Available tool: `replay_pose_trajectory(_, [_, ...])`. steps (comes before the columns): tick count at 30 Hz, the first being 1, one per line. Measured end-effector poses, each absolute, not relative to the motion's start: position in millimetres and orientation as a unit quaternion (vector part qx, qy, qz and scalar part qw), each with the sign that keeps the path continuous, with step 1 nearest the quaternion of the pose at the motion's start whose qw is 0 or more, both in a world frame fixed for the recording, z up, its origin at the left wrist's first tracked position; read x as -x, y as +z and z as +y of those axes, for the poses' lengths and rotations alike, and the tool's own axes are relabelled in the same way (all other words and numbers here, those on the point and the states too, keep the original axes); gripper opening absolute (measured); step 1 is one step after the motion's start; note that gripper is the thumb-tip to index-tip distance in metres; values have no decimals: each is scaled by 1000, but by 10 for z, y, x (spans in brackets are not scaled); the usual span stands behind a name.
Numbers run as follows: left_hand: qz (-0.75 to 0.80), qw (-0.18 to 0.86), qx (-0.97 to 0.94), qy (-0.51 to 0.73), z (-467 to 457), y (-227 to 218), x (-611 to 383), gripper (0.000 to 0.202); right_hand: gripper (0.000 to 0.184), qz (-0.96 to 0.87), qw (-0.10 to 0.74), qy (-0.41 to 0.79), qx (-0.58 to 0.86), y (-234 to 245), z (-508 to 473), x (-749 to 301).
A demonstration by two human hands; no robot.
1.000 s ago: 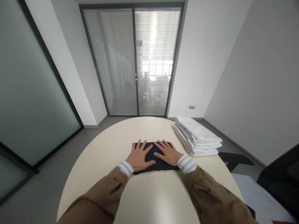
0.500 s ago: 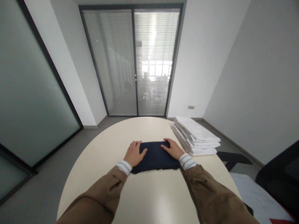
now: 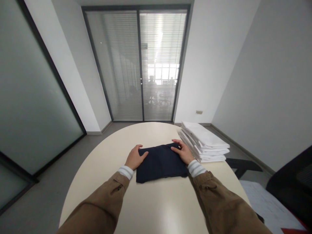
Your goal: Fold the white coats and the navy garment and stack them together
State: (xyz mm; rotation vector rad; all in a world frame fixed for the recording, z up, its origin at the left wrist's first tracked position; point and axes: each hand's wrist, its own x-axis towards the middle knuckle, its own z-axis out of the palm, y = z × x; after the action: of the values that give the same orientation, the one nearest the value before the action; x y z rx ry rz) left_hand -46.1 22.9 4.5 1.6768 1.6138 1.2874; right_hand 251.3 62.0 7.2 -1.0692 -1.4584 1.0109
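Note:
A folded navy cloth [image 3: 159,164] lies on the pale round table, its far edge slightly tilted up toward the right. At its far left corner, my left hand [image 3: 135,157] has the thumb over the top and the curled fingers at the edge behind. The far right corner sits between the thumb and fingers of my right hand [image 3: 183,152]; part of those fingers is hidden by the cloth.
To the right on the table [image 3: 156,201] is a stack of folded white cloths [image 3: 204,139], close to my right hand. A black chair [image 3: 290,185] with papers [image 3: 270,204] on its seat stands beyond the table's right edge. Glazed doors [image 3: 141,65] with blinds are at the back.
My left hand has slid left from the top of the cloth to its corner. My right hand has moved slightly up and right, and the cloth's far edge has shifted away, more so at the right.

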Motion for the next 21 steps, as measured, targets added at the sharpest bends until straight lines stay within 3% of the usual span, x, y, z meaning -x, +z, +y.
replay_pose_trajectory(5, [499,430,-506,557,253,53,414,71,49,-589,560,389,434,157,596,-2531])
replay_pose_trajectory(9, [403,572,-455,551,217,11,338,78,50,-552,601,369,445,132,652,-2573])
replay_pose_trajectory(14, [356,575,-484,556,181,4,275,64,61,-518,618,398,437,105,706,-2597])
replay_pose_trajectory(17, [349,552,-468,595,167,58,254,61,70,-467,563,528,431,129,625,-2565])
replay_pose_trajectory(21, [343,531,-447,633,165,106,253,66,65,-457,464,661,374,172,462,-2514])
